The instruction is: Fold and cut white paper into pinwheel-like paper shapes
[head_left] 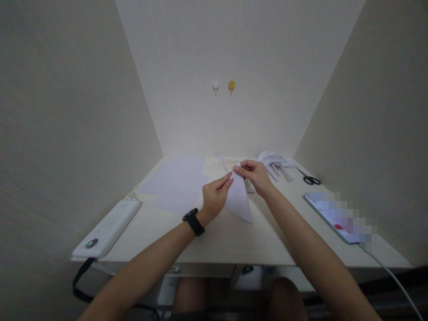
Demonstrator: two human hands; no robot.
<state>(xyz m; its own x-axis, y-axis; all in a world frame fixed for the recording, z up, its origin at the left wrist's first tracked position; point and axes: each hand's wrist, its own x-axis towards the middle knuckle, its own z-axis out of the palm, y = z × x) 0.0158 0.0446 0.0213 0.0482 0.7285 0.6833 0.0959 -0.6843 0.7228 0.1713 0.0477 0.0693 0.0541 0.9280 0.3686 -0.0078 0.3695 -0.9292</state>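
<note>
A folded sheet of white paper (239, 200) is held up over the middle of the desk, its lower corner pointing toward me. My left hand (216, 196), with a black watch on the wrist, pinches its upper left edge. At the top of the sheet, my right hand (254, 174) grips the paper between thumb and fingers. The two sets of fingertips are close together. Flat white sheets (177, 180) lie to the left of my hands. Beyond my right hand sits a bunch of folded white paper pieces (272, 160) with stick-like ends.
Black-handled scissors (310, 179) lie at the back right. A phone or tablet (334, 218) with a cable is at the right. On the left edge rests a white device (107, 229) with a black strap. Two hooks (231, 85) are on the back wall; walls enclose both sides.
</note>
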